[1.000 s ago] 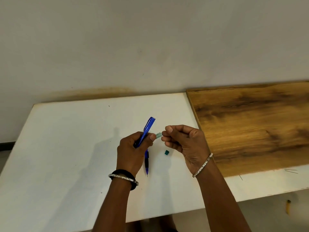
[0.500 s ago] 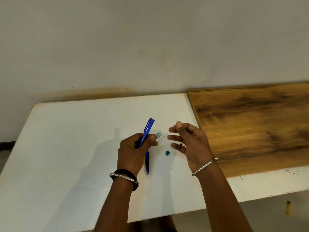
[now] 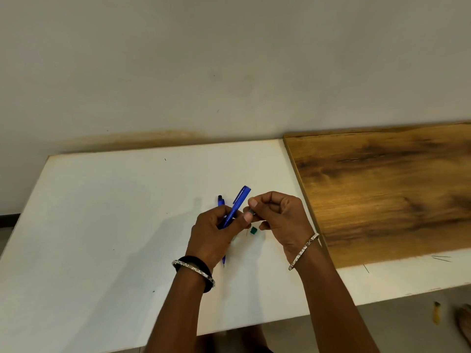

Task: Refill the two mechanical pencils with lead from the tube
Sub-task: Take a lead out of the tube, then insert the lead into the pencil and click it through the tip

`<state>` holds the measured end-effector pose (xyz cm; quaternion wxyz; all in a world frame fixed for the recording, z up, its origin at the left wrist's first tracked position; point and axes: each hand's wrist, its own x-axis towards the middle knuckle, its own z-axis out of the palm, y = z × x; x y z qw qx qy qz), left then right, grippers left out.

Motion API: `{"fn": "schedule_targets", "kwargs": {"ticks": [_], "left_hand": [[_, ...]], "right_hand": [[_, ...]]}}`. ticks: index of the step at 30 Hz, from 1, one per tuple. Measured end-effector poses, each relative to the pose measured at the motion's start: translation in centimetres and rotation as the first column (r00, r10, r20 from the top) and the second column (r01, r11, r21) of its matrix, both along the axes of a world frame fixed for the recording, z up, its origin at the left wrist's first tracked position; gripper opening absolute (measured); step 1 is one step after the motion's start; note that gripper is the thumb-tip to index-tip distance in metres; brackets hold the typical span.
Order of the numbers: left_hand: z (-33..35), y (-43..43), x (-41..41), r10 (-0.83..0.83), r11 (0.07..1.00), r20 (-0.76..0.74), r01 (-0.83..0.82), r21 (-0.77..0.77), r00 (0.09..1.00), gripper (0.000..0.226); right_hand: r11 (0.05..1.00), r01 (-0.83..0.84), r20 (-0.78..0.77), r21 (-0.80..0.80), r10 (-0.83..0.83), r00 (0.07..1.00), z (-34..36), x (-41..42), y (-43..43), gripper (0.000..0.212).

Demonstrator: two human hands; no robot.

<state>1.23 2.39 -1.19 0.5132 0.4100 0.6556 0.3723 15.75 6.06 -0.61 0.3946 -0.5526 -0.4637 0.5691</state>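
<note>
My left hand (image 3: 214,233) grips a blue mechanical pencil (image 3: 238,203) with a clip, tilted up and to the right. Its thumb also presses a small grey-green lead tube (image 3: 251,212). My right hand (image 3: 280,220) is curled, thumb and fingertips pinched on the tube's end. Any lead between those fingers is too thin to see. A second blue pencil (image 3: 220,200) lies on the white table (image 3: 102,225) under my left hand, tip (image 3: 223,262) toward me. A small green cap (image 3: 253,230) sits on the table below my fingers.
A wooden board (image 3: 382,189) lies on the table's right part, just right of my right hand. Thin loose leads (image 3: 441,258) rest near the board's front edge. The wall stands close behind. A yellow object (image 3: 436,312) is on the floor at right.
My right hand, which had drawn away from the tube with fingers spread, has come back and closed on its end. My left hand stayed in place with the pencil and tube.
</note>
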Motion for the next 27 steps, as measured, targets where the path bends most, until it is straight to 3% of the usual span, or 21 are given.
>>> {"fn": "schedule_targets", "kwargs": {"ticks": [5, 11, 17, 23, 27], "left_hand": [[-0.1, 0.0, -0.2, 0.060, 0.998, -0.010, -0.060, 0.000, 0.998, 0.030], [-0.1, 0.1, 0.4, 0.074, 0.997, -0.081, -0.071, 0.031, 0.994, 0.034], [0.0, 0.1, 0.4, 0.082, 0.996, -0.118, -0.078, 0.041, 0.990, 0.038], [-0.1, 0.2, 0.3, 0.066, 0.997, -0.140, -0.060, 0.047, 0.988, 0.037], [-0.1, 0.0, 0.2, 0.052, 0.997, -0.149, -0.043, 0.062, 0.987, 0.038]], "right_hand": [[1.000, -0.017, 0.171, 0.013, 0.014, 0.985, -0.2, 2.2, 0.4, 0.013], [0.985, -0.168, 0.430, -0.037, 0.167, 0.887, -0.8, 3.2, 0.2, 0.011], [0.982, -0.188, 0.545, -0.015, 0.166, 0.822, -1.2, 2.6, 0.2, 0.014], [0.987, -0.155, 0.598, 0.039, 0.101, 0.795, -1.3, 2.7, 0.4, 0.020], [0.993, -0.027, 0.425, 0.118, -0.026, 0.905, -0.7, 2.7, 0.5, 0.014]]}}
